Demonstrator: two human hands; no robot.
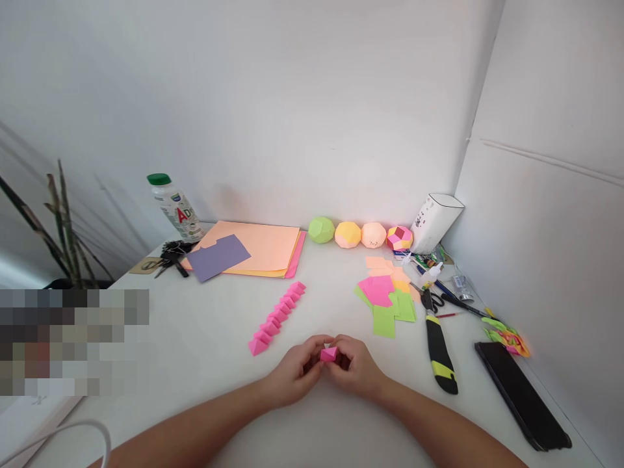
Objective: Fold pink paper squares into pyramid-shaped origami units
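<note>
Between my two hands is a small folded pink paper piece (329, 354), pinched at its sides just above the white table. My left hand (295, 374) grips its left side with thumb and fingers. From the right, my right hand (355, 370) holds the other side in the same way. Beyond my left hand, a slanting row of several folded pink paper pieces (277, 317) lies on the table. Flat pink sheets (377, 290) and green sheets (384, 321) of paper overlap past my right hand.
Faceted paper balls (348, 234) line the wall. Large coloured sheets (258, 244) and a bottle (175, 208) stand at the back left. To the right are scissors (429, 300), a black-and-yellow handled tool (441, 354), a phone (521, 393) and a white paper holder (435, 222).
</note>
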